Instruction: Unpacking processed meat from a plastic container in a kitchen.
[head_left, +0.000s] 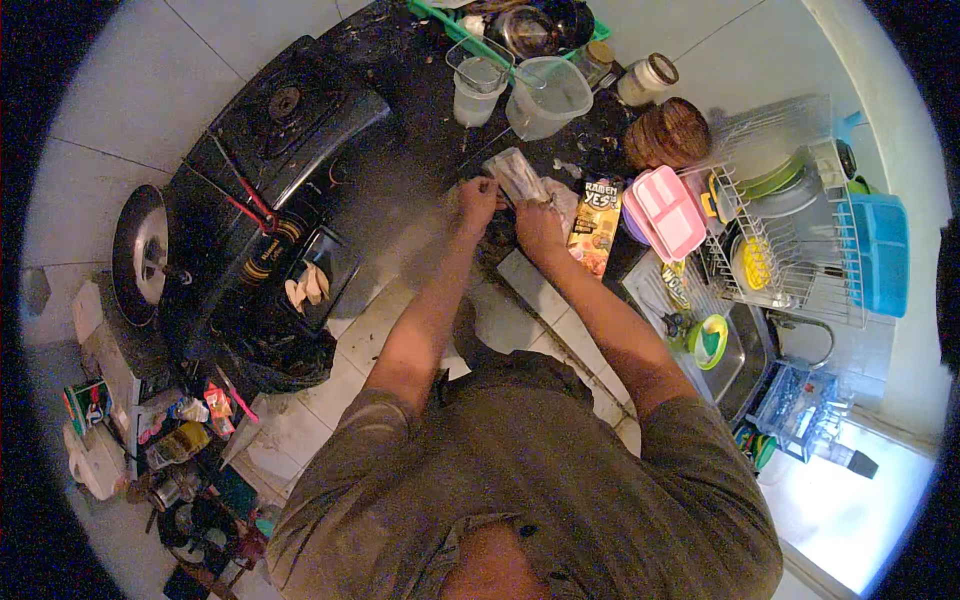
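Both my hands are close together over the dark countertop. My right hand (541, 225) is closed at the lower end of a clear plastic packet (517, 174); whether it grips the packet or something beside it cannot be made out. My left hand (480, 204) is just left of the packet with its fingers bent, and what lies between them is too blurred to tell. Crumpled pale wrapping (560, 196) lies by my right knuckles. A yellow and black ramen packet (596, 225) lies to the right of my right hand.
A black gas stove (330, 154) stands on the left, with red-handled tongs (259, 206) on it. Plastic tubs (550, 101) and a jar (649, 79) are behind my hands. Pink divided trays (667, 214), a wire dish rack (795, 247) and a sink (742, 360) are on the right.
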